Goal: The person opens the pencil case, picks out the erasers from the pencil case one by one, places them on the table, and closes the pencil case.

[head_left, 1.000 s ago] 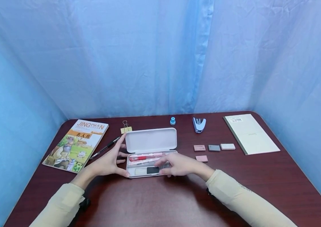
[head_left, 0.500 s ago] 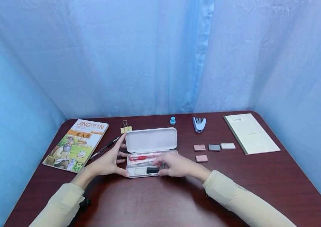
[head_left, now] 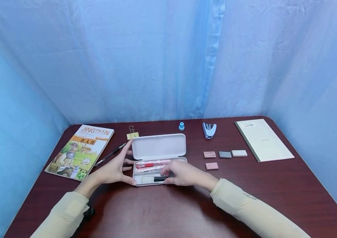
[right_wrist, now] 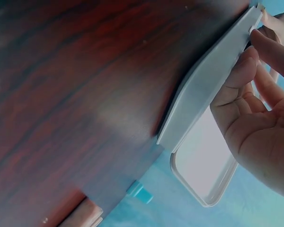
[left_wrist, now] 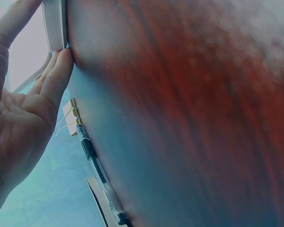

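Note:
On the table stands a white pencil case point(head_left: 159, 147) with its lid up. Several red and white pens point(head_left: 153, 162) lie in its rear compartment. Its front compartment holds a whitish eraser point(head_left: 147, 179) and a black eraser point(head_left: 160, 178) side by side. My left hand point(head_left: 113, 170) grips the left end of the case, thumb at the front corner, index finger up along the lid's edge. Reaching into the right side, my right hand point(head_left: 183, 173) pinches the black eraser's right end between thumb and fingers; the fingers partly hide it.
A magazine point(head_left: 80, 152), a black pen point(head_left: 110, 154) and a yellow binder clip point(head_left: 132, 135) lie left. Behind are a small blue bottle-shaped item point(head_left: 181, 126) and a stapler point(head_left: 209, 131). Several small erasers point(head_left: 225, 154) and a notebook point(head_left: 263, 140) lie right.
My right hand has shifted slightly left and its fingers have closed in on the black eraser, which now looks narrower and tilted. My left hand has stayed in place.

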`<state>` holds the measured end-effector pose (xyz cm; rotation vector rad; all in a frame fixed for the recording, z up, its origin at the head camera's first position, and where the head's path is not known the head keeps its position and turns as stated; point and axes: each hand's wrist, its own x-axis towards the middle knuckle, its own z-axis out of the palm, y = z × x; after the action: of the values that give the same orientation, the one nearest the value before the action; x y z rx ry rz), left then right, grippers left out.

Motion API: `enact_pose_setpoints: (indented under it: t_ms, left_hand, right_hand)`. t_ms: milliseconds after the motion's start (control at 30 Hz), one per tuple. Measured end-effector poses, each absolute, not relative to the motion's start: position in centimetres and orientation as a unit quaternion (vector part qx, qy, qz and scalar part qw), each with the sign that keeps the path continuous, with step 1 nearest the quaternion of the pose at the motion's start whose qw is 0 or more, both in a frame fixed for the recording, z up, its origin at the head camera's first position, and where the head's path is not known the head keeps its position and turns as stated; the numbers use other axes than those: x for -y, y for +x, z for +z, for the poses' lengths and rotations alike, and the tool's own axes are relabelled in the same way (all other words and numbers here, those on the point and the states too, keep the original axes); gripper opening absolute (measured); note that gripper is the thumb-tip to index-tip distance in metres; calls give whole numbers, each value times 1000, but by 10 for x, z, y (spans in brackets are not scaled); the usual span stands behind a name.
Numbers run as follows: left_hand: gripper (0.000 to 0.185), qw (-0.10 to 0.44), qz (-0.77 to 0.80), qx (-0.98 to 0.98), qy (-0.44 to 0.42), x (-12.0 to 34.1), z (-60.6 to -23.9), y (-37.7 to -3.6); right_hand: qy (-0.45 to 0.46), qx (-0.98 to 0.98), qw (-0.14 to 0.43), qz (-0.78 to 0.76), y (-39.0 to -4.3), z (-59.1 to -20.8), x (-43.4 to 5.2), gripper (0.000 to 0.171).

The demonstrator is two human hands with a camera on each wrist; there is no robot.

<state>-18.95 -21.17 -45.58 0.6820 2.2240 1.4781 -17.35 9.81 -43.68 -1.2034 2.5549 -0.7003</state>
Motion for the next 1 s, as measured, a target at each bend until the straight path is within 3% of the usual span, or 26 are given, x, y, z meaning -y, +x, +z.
enact_pose_setpoints:
  t_ms: [333, 1000]
  left_hand:
    - [144, 200, 527, -792, 235, 211, -456, -188]
    - [145, 198, 525, -793, 239, 211, -454, -188]
  right_hand:
    - [-417, -874, 106, -227, -173, -435, -96, 8]
    - [-379, -854, 131, -332, -175, -424, -105, 11]
